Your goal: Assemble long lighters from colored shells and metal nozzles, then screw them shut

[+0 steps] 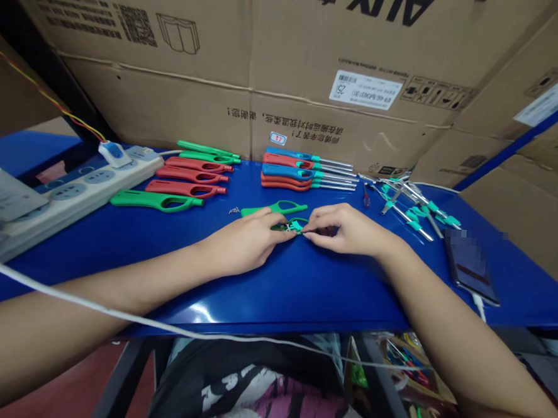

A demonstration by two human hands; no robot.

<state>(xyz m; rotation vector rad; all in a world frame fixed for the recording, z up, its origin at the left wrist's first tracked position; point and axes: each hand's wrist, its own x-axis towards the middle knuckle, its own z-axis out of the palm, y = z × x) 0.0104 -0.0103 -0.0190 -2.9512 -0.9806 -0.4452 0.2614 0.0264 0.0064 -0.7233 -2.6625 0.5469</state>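
In the head view, my left hand [251,242] is closed on a green lighter handle [280,227] lying on the blue table, its fingers hiding most of it. My right hand [351,231] meets it from the right, thumb and fingertips pinched at the teal part [297,225] by the handle's end. What sits between those fingertips is too small to make out. Just behind both hands lies a green handle shell [259,210] with a loop-shaped trigger guard. A few small screws [234,211] rest left of this shell.
Red handle shells [191,175] and a green one [156,201] lie at left beside a white power strip [79,190]. Finished-looking lighters [285,171] are stacked at the back. Metal tubes with teal ends [414,208], a small screwdriver [367,195] and a phone [471,265] lie right. A white cable [158,323] crosses in front.
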